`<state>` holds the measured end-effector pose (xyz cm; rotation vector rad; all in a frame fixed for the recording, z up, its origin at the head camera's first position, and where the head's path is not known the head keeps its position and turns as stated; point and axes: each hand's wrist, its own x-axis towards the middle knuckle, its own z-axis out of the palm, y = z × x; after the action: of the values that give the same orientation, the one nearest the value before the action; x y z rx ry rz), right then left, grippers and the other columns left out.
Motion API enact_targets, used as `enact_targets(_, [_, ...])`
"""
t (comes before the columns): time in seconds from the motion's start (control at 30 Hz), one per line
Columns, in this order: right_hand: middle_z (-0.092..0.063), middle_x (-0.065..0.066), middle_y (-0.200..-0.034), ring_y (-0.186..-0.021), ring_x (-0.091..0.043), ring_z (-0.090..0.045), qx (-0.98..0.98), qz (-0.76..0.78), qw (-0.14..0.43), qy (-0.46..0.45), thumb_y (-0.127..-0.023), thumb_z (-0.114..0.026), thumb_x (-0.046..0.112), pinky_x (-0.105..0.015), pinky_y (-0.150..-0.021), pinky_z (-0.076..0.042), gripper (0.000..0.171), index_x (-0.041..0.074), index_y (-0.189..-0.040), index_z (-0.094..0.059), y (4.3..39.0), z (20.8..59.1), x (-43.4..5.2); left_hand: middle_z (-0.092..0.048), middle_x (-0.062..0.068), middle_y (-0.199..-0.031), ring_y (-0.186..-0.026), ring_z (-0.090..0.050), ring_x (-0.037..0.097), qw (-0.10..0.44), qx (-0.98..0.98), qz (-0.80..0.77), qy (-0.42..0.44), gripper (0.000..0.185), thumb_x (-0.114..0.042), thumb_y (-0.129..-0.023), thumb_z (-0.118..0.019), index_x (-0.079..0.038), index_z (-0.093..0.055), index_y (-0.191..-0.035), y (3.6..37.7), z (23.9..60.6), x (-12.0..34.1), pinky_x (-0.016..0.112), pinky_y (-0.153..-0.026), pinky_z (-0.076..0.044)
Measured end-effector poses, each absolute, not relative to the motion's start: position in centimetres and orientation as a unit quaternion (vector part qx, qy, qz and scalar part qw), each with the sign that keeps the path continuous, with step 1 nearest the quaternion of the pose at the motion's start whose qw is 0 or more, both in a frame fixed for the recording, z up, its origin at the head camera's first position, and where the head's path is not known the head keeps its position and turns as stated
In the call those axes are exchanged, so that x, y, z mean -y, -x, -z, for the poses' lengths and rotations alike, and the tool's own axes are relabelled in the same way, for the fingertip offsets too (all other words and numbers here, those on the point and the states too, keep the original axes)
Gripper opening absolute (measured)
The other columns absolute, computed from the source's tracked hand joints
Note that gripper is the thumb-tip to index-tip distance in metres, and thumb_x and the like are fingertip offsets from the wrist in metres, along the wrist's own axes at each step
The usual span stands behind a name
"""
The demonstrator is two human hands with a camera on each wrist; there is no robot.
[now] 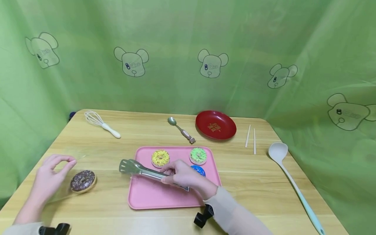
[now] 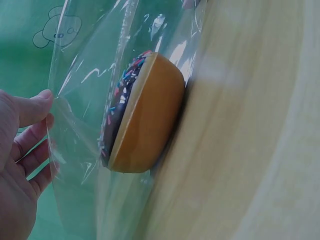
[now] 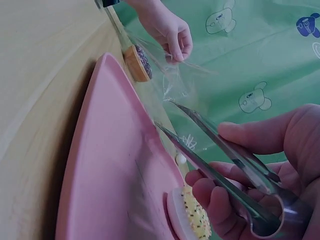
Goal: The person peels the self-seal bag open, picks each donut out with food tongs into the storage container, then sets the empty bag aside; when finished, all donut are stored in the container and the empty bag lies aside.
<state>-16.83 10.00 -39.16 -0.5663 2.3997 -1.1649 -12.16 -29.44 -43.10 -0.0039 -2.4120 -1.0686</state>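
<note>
At the left of the table, my left hand (image 1: 50,176) pinches the edge of a clear plastic bag (image 2: 75,135) between thumb and fingers. A chocolate donut (image 2: 150,115) with colored sprinkles shows within the bag's outline, resting on the table. My right hand (image 1: 188,178) grips metal tongs (image 1: 150,173) above the pink tray (image 1: 165,197). The tong tips point left toward the bag, slightly apart with nothing between them. On the tray lie a yellow donut (image 1: 160,158), a green donut (image 1: 198,155) and a blue donut (image 1: 199,170), partly hidden by my right hand.
Behind the tray are a spoon (image 1: 182,131) and a red plate (image 1: 215,125). A white whisk (image 1: 102,124) lies back left. To the right are two white sticks (image 1: 254,141) and a long ladle (image 1: 296,187). A green curtain (image 1: 176,91) borders the table.
</note>
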Motion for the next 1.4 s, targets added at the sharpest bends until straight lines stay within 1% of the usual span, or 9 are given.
enact_targets(0.13, [-0.055, 0.0, -0.075, -0.069, -0.013, -0.046, -0.856, 0.423, 0.211, 0.206, -0.077, -0.074, 0.013, -0.023, -0.059, -0.039, 0.029, 0.007, -0.104, -0.068, 16.8, 39.1, -9.1, -0.052, -0.019, -0.097, -0.097, -0.037, -0.011, 0.259, 0.884, 0.388, 0.009, 0.019, -0.017, -0.088, -0.066, -0.003, -0.065, -0.1, 12.2, 43.1, 29.3, 0.013, -0.087, -0.026])
enact_targets(0.2, [-0.055, 0.0, -0.075, -0.068, -0.013, -0.046, -0.856, 0.422, 0.215, 0.209, -0.077, -0.074, 0.013, -0.023, -0.058, -0.039, 0.028, 0.007, -0.104, -0.069, 16.8, 39.1, -8.6, -0.052, -0.019, -0.096, -0.097, -0.036, -0.011, 0.261, 0.884, 0.387, 0.011, 0.018, -0.016, -0.087, -0.066, -0.002, -0.065, -0.099, 12.2, 43.1, 29.2, 0.015, -0.088, -0.027])
enact_targets(0.33, [-0.058, 0.001, -0.076, -0.067, -0.012, -0.048, -0.852, 0.419, 0.232, 0.213, -0.077, -0.074, 0.014, -0.023, -0.057, -0.039, 0.025, 0.01, -0.101, -0.069, 16.9, 39.1, -7.7, -0.051, -0.016, -0.097, -0.097, -0.035, -0.011, 0.25, 0.885, 0.392, 0.01, 0.019, -0.017, -0.088, -0.065, -0.002, -0.064, -0.1, 12.2, 43.1, 29.2, 0.043, -0.097, -0.031])
enact_targets(0.43, [-0.061, 0.0, -0.077, -0.066, -0.012, -0.05, -0.84, 0.43, 0.249, 0.216, -0.077, -0.074, 0.014, -0.022, -0.057, -0.04, 0.024, 0.01, -0.1, -0.069, 17.0, 39.1, -6.9, -0.052, -0.011, -0.098, -0.097, -0.034, -0.01, 0.243, 0.886, 0.395, 0.013, 0.02, -0.018, -0.089, -0.064, -0.002, -0.064, -0.1, 12.2, 43.0, 29.1, 0.061, -0.091, -0.031])
enact_targets(0.63, [-0.062, -0.001, -0.076, -0.065, -0.011, -0.051, -0.812, 0.463, 0.281, 0.216, -0.078, -0.073, 0.013, -0.022, -0.058, -0.042, 0.024, 0.008, -0.101, -0.069, 17.2, 39.3, -5.4, -0.052, -0.008, -0.099, -0.097, -0.034, -0.011, 0.246, 0.884, 0.396, 0.016, 0.018, -0.017, -0.088, -0.065, -0.002, -0.064, -0.097, 12.4, 42.9, 29.0, 0.066, -0.088, -0.031])
enact_targets(0.83, [-0.063, -0.005, -0.073, -0.059, -0.014, -0.055, -0.771, 0.515, 0.324, 0.185, -0.077, -0.072, 0.011, -0.025, -0.056, -0.048, 0.024, 0.008, -0.101, -0.068, 17.3, 39.5, -3.9, -0.051, -0.009, -0.096, -0.095, -0.033, -0.01, 0.249, 0.887, 0.388, 0.02, 0.016, -0.014, -0.088, -0.065, 0.0, -0.064, -0.096, 12.5, 42.8, 29.1, 0.065, -0.082, -0.034])
enact_targets(1.03, [-0.064, -0.007, -0.078, -0.058, -0.015, -0.054, -0.766, 0.52, 0.333, 0.178, -0.077, -0.073, 0.013, -0.025, -0.05, -0.047, 0.025, 0.008, -0.101, -0.068, 17.5, 39.4, -2.4, -0.051, -0.013, -0.095, -0.095, -0.034, -0.011, 0.255, 0.887, 0.384, 0.022, 0.016, -0.015, -0.088, -0.065, -0.001, -0.064, -0.096, 12.5, 42.5, 29.1, 0.062, -0.085, -0.035])
enact_targets(1.27, [-0.065, -0.007, -0.075, -0.053, -0.015, -0.055, -0.769, 0.519, 0.333, 0.171, -0.077, -0.074, 0.01, -0.024, -0.046, -0.047, 0.027, 0.003, -0.102, -0.068, 17.5, 39.8, -0.7, -0.051, -0.019, -0.095, -0.096, -0.036, -0.011, 0.268, 0.883, 0.385, 0.026, 0.011, -0.011, -0.086, -0.067, -0.002, -0.065, -0.092, 12.4, 43.1, 29.1, 0.039, -0.096, -0.033])
enact_targets(1.4, [-0.065, -0.008, -0.073, -0.049, -0.016, -0.054, -0.772, 0.521, 0.329, 0.157, -0.077, -0.073, 0.009, -0.024, -0.043, -0.046, 0.024, 0.005, -0.1, -0.069, 17.4, 40.0, 0.0, -0.052, -0.019, -0.094, -0.096, -0.037, -0.011, 0.275, 0.883, 0.38, 0.031, 0.009, -0.009, -0.085, -0.067, -0.003, -0.065, -0.091, 12.3, 43.3, 29.2, 0.033, -0.095, -0.032])
